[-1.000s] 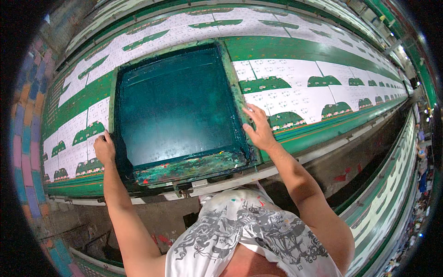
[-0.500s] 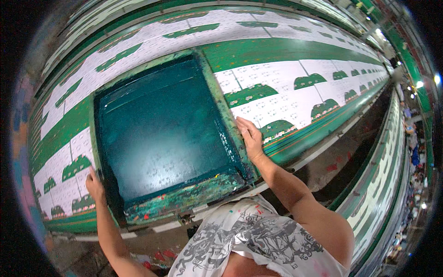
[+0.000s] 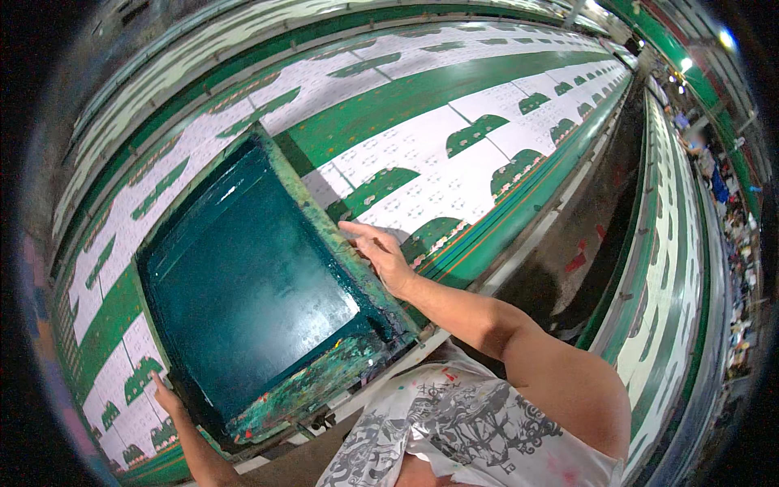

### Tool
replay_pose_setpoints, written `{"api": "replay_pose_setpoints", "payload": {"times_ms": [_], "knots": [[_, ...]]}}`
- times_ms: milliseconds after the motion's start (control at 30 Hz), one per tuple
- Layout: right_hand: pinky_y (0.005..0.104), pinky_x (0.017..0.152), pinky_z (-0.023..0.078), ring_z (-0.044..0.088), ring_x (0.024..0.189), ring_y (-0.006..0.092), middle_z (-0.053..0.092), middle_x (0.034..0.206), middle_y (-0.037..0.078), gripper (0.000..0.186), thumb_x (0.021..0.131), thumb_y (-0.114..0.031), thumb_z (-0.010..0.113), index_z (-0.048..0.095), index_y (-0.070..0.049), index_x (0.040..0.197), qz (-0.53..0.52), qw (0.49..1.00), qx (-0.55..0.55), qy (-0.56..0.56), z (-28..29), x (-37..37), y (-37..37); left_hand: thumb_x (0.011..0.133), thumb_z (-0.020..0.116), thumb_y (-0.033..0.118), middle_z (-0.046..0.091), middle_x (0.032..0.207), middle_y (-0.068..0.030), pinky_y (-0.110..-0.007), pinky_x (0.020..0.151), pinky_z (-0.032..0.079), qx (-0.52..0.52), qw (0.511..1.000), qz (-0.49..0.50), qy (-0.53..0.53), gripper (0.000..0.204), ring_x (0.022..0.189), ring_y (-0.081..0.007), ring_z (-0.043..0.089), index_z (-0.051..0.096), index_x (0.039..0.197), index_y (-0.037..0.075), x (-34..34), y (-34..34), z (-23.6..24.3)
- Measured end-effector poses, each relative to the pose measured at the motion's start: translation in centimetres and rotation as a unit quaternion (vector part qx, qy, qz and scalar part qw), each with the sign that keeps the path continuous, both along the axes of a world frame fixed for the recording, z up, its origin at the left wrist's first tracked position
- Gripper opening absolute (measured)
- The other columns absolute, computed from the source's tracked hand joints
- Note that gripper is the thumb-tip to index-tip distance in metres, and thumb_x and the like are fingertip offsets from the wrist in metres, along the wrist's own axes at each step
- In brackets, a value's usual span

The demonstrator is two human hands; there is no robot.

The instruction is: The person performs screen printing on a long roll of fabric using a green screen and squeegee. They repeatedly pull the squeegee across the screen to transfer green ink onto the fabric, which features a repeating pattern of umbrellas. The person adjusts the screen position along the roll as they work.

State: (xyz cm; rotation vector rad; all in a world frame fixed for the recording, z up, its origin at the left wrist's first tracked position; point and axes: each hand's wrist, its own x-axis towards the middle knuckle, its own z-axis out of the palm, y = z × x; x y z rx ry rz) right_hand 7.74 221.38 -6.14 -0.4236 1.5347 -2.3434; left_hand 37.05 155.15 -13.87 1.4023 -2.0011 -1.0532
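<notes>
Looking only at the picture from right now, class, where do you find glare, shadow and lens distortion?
Head view: pale glare lies on the framed dark teal surface, brightest toward its lower right; head view: a soft shadow falls beside the frame's upper right edge; head view: the long green table bends in a curve; head view: a lamp at upper right flares white.

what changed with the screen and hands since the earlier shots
The view has swung, so the framed screen appears farther left, slanted like the printed fabric. A dark shadow now shows beside its far right edge, so that edge looks raised. The left hand and right hand stay at its side rims; no letting go shows.
</notes>
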Motion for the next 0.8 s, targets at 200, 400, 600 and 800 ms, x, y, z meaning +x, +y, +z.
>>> {"api": "replay_pose_setpoints", "payload": {"times_ms": [200, 400, 600, 800], "knots": [[0.0337, 0.113, 0.046, 0.060, 0.128, 0.0160, 0.070, 0.142, 0.011, 0.063, 0.107, -0.037, 0.068, 0.060, 0.001, 0.156, -0.056, 0.982, 0.129, 0.124, 3.9, -7.0, 6.2, 0.098, 0.058, 0.085, 0.071, 0.078, -0.0060, -0.035, 0.067, 0.054, 0.202, 0.966, -0.005, 0.160, 0.085, 0.068, -0.0198, 0.066, 0.078, 0.086, 0.003, -4.2, 7.5, 3.4], [0.0404, 0.125, 0.038, 0.057, 0.146, 0.0260, 0.066, 0.154, 0.016, 0.067, 0.106, -0.050, 0.065, 0.066, -0.002, 0.152, 0.014, 0.962, 0.220, 0.160, 5.8, -18.6, 19.6, 0.097, 0.054, 0.087, 0.078, 0.084, -0.0101, -0.038, 0.078, 0.061, 0.314, 0.920, -0.005, 0.235, 0.091, 0.075, -0.0260, 0.073, 0.080, 0.096, 0.000, -14.8, 22.2, 7.6], [0.0394, 0.122, 0.041, 0.059, 0.140, 0.0242, 0.067, 0.152, 0.012, 0.059, 0.108, -0.043, 0.067, 0.066, -0.003, 0.151, 0.022, 0.982, 0.158, 0.096, 4.9, -28.2, 35.8, 0.094, 0.058, 0.088, 0.076, 0.106, -0.0149, -0.041, 0.085, 0.060, 0.368, 0.895, -0.081, 0.239, 0.097, 0.091, -0.0289, 0.073, 0.076, 0.116, -0.005, -25.0, 38.2, 8.3], [0.0434, 0.132, 0.026, 0.042, 0.156, 0.0236, 0.059, 0.162, 0.008, 0.062, 0.110, -0.046, 0.062, 0.062, -0.004, 0.155, -0.016, 0.982, 0.180, 0.051, 3.8, -34.8, 51.0, 0.098, 0.059, 0.083, 0.075, 0.098, -0.0123, -0.039, 0.090, 0.057, 0.328, 0.913, -0.011, 0.243, 0.090, 0.092, -0.0259, 0.070, 0.076, 0.110, -0.004, -33.2, 55.9, 7.9]]}}
